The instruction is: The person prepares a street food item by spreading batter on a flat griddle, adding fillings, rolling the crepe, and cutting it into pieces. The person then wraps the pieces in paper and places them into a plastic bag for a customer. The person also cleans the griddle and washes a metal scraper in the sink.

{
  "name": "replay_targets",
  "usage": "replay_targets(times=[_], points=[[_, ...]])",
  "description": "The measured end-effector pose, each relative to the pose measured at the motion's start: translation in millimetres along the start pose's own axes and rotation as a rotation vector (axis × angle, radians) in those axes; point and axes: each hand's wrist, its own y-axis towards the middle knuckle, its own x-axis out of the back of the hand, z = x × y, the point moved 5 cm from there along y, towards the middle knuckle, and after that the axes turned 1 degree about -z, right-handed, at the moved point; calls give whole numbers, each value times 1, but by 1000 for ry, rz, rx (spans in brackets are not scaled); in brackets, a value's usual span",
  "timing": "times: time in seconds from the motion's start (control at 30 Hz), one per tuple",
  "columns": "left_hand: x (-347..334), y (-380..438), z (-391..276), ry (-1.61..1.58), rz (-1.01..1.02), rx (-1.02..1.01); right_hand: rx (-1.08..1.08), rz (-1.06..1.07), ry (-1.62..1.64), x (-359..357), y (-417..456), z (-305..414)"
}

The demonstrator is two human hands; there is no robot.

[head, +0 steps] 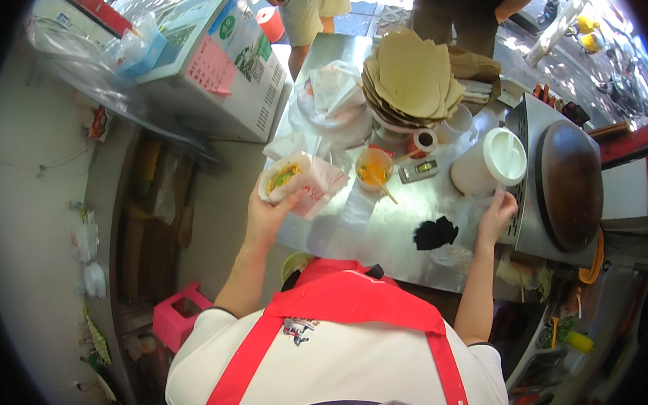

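My left hand [271, 207] grips a filled food wrap in a white paper bag [316, 193] with red print. Yellow and green filling shows at the bag's open end. To the right, my right hand [498, 216] is just below a white lidded canister [485, 162], fingers bent together by its lower edge. Something pale and thin shows at those fingertips; whether they grip it I cannot tell. Between my hands, a cup of orange liquid [374, 169] with a wooden stick in it stands on the steel table [389, 223]. A black glove-like item [436, 233] lies nearer me.
A tape dispenser [419, 171], a tape roll [423, 142] and a plastic bag [332, 105] share the table with stacked flat brown sheets [412, 77]. A round griddle [571, 184] is at right, a white chest freezer [221, 68] at left. Two people stand beyond the table.
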Motion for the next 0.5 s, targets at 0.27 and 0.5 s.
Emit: replay_targets(times=[0.27,0.5], points=[[62,53,7,53,-162,-63,-187,852,417,-192,-142,119],[90,94,2,154,-240,-114,-839,195,2,-391,-122,50]])
